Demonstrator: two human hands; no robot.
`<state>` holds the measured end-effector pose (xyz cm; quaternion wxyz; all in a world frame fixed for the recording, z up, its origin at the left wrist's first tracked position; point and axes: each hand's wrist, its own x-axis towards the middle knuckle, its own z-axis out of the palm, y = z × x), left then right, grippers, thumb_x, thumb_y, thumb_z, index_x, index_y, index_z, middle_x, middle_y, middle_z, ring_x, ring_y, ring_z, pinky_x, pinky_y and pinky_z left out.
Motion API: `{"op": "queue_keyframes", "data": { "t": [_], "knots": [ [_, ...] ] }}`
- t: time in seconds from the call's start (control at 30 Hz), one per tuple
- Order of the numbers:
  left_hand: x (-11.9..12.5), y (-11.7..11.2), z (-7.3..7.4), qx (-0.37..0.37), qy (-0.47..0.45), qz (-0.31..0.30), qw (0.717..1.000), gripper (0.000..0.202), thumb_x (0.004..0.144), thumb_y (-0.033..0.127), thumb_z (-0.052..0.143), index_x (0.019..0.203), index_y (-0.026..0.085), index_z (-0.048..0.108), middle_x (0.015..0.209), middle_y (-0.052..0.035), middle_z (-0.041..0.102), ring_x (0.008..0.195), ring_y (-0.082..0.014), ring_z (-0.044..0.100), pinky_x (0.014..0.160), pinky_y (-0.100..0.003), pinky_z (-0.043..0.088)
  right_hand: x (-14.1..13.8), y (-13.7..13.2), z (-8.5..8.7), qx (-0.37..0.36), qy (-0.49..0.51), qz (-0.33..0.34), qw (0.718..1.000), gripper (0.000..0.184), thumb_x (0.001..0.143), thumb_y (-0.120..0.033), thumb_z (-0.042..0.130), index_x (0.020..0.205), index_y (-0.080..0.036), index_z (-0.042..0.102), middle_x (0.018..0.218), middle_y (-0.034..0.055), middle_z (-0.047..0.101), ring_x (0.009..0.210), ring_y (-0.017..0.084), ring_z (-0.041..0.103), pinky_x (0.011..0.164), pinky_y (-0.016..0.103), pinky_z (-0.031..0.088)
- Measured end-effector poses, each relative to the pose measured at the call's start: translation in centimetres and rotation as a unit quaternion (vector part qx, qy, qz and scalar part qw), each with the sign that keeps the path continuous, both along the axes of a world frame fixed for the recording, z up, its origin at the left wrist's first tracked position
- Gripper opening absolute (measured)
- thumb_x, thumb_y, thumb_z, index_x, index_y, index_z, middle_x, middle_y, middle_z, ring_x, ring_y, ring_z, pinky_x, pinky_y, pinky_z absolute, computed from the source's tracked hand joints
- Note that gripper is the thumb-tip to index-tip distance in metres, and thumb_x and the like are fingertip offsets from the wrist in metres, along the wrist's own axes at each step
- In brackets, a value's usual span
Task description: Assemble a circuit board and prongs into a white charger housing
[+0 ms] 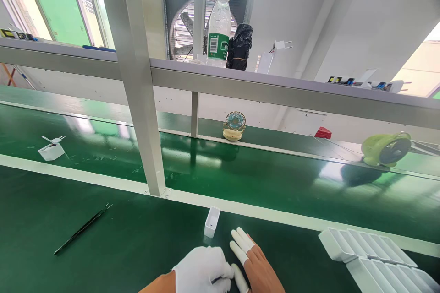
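My left hand [202, 269], in a white cloth glove, is at the bottom middle with its fingers curled in. Whatever its fingers hold, if anything, is hidden. Just beside it, my right hand [256, 261] wears white finger cots and has its fingers stretched out. The right thumb lies close to the left fingertips; I cannot tell whether they touch. Beyond both hands, a small white plastic charger housing [212, 222], open at the top with a slot inside, stands on the green work surface [144, 233].
Rows of white housings [371, 247] lie at the right. Black tweezers [82, 230] rest at the left. A metal post [137, 82] rises beyond the hands to a shelf with a bottle [219, 27]. On the belt sits a white plug piece [51, 150]; small fans [234, 126] stand farther back.
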<state>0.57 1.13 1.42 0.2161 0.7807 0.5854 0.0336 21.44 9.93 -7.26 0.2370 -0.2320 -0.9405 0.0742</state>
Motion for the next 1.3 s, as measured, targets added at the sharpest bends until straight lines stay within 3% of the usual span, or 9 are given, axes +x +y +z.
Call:
{"op": "queue_keyframes", "data": {
  "t": [0.33,0.47,0.63,0.77,0.97,1.1,1.3],
  "knots": [
    [0.1,-0.2,-0.4,0.010,-0.022,0.020,1.000,0.024,0.092,0.037,0.052,0.094,0.031,0.076,0.088,-0.0001,0.070,0.081,-0.0191,0.066,0.068,-0.029,0.046,-0.1,0.0,0.0,-0.003,-0.004,0.002,1.000,0.036,0.099,-0.056,0.048,0.102,-0.030,0.072,0.109,0.0090,0.074,0.117,0.033,0.068,0.092,0.053,0.062],
    [0.1,0.0,-0.5,-0.019,-0.023,0.018,0.999,0.026,0.092,0.037,0.052,0.099,0.032,0.077,0.090,-0.0014,0.070,0.082,-0.0202,0.066,0.071,-0.030,0.048,-0.2,-0.1,0.1,0.018,-0.019,0.000,1.000,0.030,0.099,-0.048,0.051,0.101,-0.028,0.072,0.109,0.0094,0.075,0.116,0.034,0.068,0.091,0.053,0.062],
    [0.2,-0.1,-0.2,-0.017,-0.017,0.025,0.999,0.024,0.092,0.037,0.053,0.097,0.032,0.076,0.091,-0.0008,0.071,0.085,-0.0210,0.067,0.072,-0.031,0.048,-0.7,-0.3,0.6,0.045,-0.019,-0.004,0.999,0.029,0.101,-0.033,0.048,0.120,-0.028,0.069,0.121,0.0099,0.073,0.125,0.034,0.064,0.096,0.054,0.061],
    [0.1,-0.1,-0.3,-0.012,-0.014,0.012,1.000,0.023,0.092,0.037,0.052,0.095,0.031,0.074,0.090,-0.0002,0.071,0.082,-0.0207,0.068,0.068,-0.030,0.045,-0.7,-0.4,1.1,0.053,-0.028,0.009,0.998,0.031,0.100,-0.032,0.049,0.122,-0.026,0.070,0.114,0.0116,0.075,0.121,0.034,0.067,0.096,0.054,0.060],
    [-0.1,-0.1,-0.9,0.026,-0.021,0.006,0.999,0.021,0.093,0.037,0.052,0.091,0.030,0.071,0.088,0.0021,0.070,0.081,-0.0186,0.067,0.065,-0.030,0.041,-0.4,-0.6,1.5,0.046,-0.039,0.009,0.998,0.042,0.100,-0.026,0.051,0.140,-0.021,0.060,0.136,0.0132,0.066,0.136,0.033,0.055,0.106,0.052,0.055],
    [0.1,-0.3,-0.5,0.023,-0.017,0.010,1.000,0.019,0.092,0.033,0.053,0.087,0.029,0.070,0.088,0.0027,0.070,0.081,-0.0177,0.067,0.065,-0.029,0.040,-0.2,-0.6,1.0,0.022,-0.063,-0.005,0.998,0.042,0.098,-0.030,0.056,0.139,-0.020,0.061,0.134,0.0129,0.067,0.135,0.034,0.055,0.107,0.052,0.054],
    [-0.2,-0.4,-1.1,0.039,-0.034,0.010,0.999,0.014,0.090,0.033,0.057,0.081,0.027,0.066,0.086,0.0039,0.068,0.080,-0.0166,0.066,0.064,-0.029,0.039,-0.3,-0.4,1.2,0.033,-0.069,0.006,0.997,0.028,0.096,-0.025,0.056,0.119,-0.021,0.072,0.119,0.0136,0.073,0.127,0.035,0.062,0.103,0.055,0.056]
  ]
}}
